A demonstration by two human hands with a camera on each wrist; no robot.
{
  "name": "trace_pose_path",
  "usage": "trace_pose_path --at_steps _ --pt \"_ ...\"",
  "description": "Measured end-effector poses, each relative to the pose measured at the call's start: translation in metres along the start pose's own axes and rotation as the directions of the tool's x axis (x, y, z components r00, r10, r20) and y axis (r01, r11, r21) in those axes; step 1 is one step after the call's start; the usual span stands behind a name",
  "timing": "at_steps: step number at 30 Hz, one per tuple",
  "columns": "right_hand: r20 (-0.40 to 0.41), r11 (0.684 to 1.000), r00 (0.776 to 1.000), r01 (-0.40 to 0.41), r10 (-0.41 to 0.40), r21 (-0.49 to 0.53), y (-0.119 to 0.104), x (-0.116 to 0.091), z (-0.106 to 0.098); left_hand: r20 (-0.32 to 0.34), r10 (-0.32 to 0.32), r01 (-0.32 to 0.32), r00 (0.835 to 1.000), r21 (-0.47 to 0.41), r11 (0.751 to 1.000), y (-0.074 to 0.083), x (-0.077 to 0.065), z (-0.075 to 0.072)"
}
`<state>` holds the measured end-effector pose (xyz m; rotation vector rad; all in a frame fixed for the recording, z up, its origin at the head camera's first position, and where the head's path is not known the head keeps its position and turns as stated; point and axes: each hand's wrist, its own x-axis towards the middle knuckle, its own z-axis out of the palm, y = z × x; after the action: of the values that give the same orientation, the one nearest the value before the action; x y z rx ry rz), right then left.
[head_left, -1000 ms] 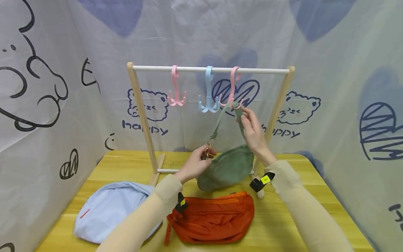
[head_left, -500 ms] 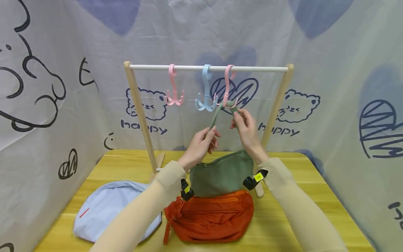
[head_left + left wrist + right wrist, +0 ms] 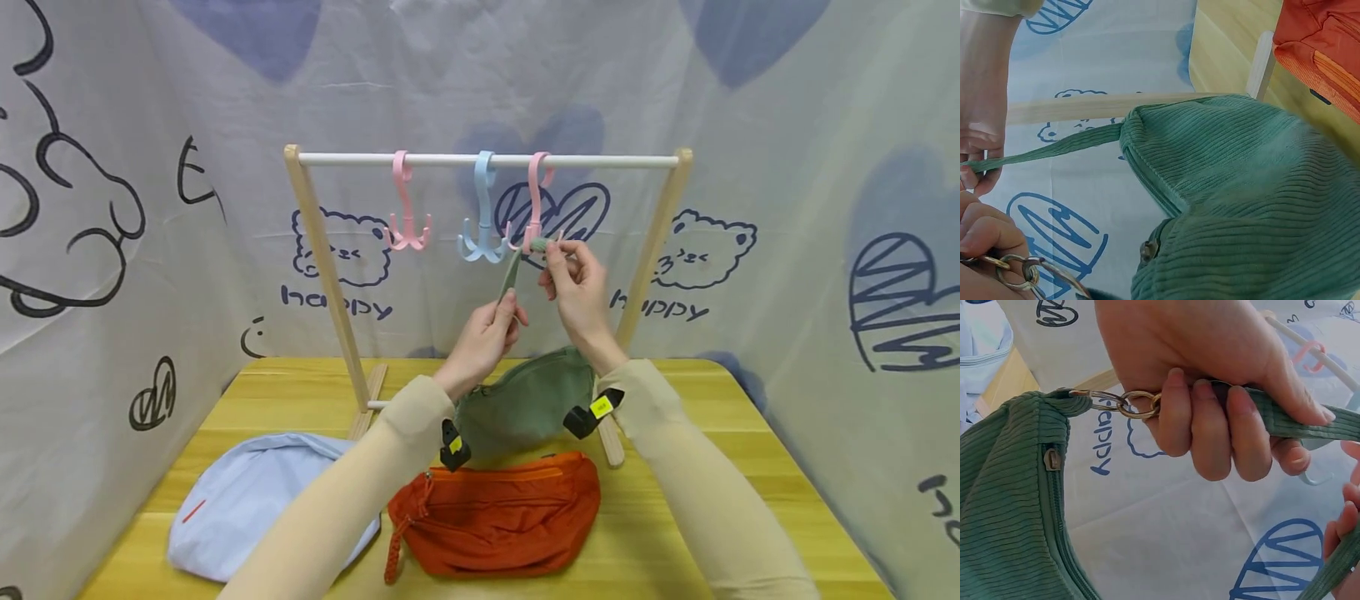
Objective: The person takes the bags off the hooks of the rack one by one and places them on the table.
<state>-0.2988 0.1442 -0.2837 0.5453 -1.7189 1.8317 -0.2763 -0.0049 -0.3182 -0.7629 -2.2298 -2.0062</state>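
Observation:
A green corduroy shoulder bag [image 3: 525, 404] hangs by its strap [image 3: 512, 277] below the right pink hook [image 3: 534, 200]. My left hand [image 3: 486, 333] grips the strap just above its gold rings [image 3: 1138, 404], fingers curled round it. Higher up, at the hook's prongs, my right hand [image 3: 579, 287] pinches the strap's other side between thumb and fingers. The upper bend of the strap overlaps the prongs in the head view. In the left wrist view, the strap runs taut from the bag's far end to the right hand [image 3: 982, 150].
A white rail [image 3: 600, 162] on a wooden stand [image 3: 322, 267] also carries a blue hook [image 3: 483, 208] and another pink hook [image 3: 406, 204]. An orange-red bag [image 3: 498, 521] and a pale blue bag [image 3: 255, 500] lie in front on the wooden table [image 3: 720, 467].
My left hand has risen from the rings at the bag's end to the strap below the hook. My right hand has shifted left and slightly up, its fingers now at the prongs.

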Motion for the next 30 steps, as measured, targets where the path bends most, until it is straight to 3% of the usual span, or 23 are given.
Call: trace_pose_path --at_steps 5,13,18,23,30 --pt "-0.048 1.000 0.999 -0.001 0.000 -0.019 0.002 0.000 -0.002 -0.027 0.048 -0.047 0.998 0.048 0.998 0.000 -0.001 -0.002" --pt "-0.038 0.999 0.999 -0.013 0.011 -0.042 -0.002 0.003 -0.003 -0.103 0.172 -0.161 0.980 0.112 0.981 0.005 0.004 -0.016" --pt "-0.054 0.997 0.998 -0.017 0.013 -0.072 -0.003 0.005 -0.002 -0.154 0.207 -0.181 0.966 0.168 0.969 0.016 0.012 -0.017" --pt "-0.043 0.995 0.999 -0.009 0.005 -0.103 -0.003 0.004 -0.003 -0.206 0.220 -0.188 0.953 0.165 0.968 0.030 0.020 -0.018" --pt "-0.017 0.987 1.000 0.008 -0.011 -0.163 -0.004 0.002 -0.005 -0.207 0.256 -0.230 0.944 0.142 0.963 0.053 0.030 -0.018"
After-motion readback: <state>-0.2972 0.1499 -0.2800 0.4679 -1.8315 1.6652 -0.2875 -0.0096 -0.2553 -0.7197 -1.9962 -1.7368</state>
